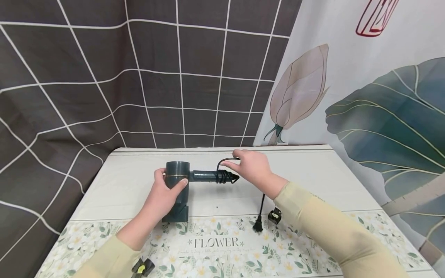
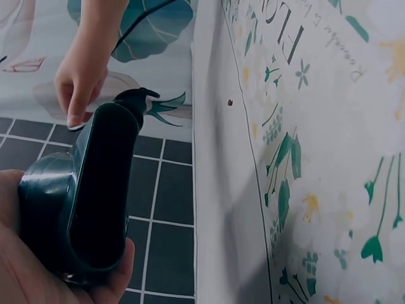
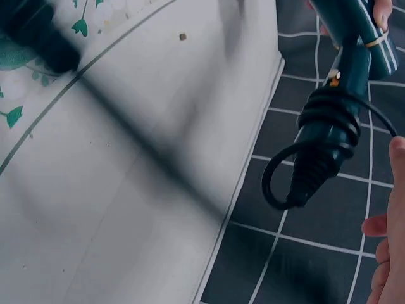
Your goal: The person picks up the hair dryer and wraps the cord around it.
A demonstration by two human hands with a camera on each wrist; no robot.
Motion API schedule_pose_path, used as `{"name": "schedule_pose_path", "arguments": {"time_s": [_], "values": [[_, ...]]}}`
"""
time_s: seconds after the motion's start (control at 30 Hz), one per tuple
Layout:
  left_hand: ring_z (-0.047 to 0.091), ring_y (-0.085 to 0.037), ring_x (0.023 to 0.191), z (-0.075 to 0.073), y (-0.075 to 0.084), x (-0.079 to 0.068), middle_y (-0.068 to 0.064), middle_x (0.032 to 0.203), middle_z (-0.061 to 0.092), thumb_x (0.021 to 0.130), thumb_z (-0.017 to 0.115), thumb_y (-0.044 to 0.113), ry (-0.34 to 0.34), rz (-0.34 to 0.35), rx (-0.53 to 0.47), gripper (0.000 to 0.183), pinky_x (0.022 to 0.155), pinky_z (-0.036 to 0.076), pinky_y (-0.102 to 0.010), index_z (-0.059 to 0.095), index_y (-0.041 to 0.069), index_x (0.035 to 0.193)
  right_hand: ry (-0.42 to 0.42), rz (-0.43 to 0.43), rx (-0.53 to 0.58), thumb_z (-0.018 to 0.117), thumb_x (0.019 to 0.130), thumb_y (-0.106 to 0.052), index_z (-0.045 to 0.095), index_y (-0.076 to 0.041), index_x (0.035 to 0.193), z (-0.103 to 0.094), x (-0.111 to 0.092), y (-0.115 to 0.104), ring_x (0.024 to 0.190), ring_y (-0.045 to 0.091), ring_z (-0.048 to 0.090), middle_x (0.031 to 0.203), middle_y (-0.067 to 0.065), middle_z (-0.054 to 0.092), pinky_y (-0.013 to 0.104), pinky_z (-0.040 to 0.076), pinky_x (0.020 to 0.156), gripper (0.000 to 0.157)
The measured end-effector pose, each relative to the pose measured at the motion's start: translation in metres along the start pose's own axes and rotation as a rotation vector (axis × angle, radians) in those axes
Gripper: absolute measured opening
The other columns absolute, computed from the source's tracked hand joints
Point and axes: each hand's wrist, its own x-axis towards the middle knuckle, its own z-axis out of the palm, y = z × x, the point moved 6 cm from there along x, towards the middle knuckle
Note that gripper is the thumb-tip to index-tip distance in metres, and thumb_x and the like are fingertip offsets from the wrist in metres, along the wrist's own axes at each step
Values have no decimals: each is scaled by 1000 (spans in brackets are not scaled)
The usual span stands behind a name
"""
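Holding hair dryer w/ L grip curled round it, R grip pinching cord coiled on handle.

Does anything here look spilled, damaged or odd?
One oddity: a dark speck on the cloth's white band, below the hair dryer handle in the head view. It stands apart from the flower print; I can't tell whether it's a stain, crumb or hole. No spill shows.

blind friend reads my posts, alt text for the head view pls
A person's left hand grips a dark hair dryer while the right hand pinches its black cord, partly wound round the handle, the plug hanging below. Beneath is a flower-printed table cover; behind, a dark gridded backdrop.
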Motion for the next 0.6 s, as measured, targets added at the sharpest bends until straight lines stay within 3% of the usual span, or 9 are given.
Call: {"name": "schedule_pose_path", "arguments": {"time_s": [0.23, 0.47, 0.6], "values": [[54, -36, 117, 1, -3, 0, -21, 134, 43, 93, 62, 53, -22, 20, -35, 90, 102, 39, -60, 10, 7, 151, -71, 103, 71, 70, 78, -68, 71, -20, 93, 6, 1, 15, 44, 9, 44, 72, -6, 67, 28, 35, 40, 51], [55, -34, 116, 4, -3, -3, -20, 132, 46, 92, 63, 54, -52, 35, -36, 90, 101, 39, -59, 12, 8, 151, -125, 236, 116, 67, 83, -65, 67, -16, 100, 10, 4, 33, 45, 14, 46, 57, -4, 55, 31, 35, 41, 52], [55, -34, 117, 6, -3, -5, -20, 133, 46, 92, 64, 54, -73, 40, -53, 90, 103, 38, -59, 13, 9, 150, -141, 299, 126, 66, 85, -65, 68, -14, 99, 11, 5, 41, 48, 16, 48, 61, -1, 58, 32, 37, 42, 53]]}}
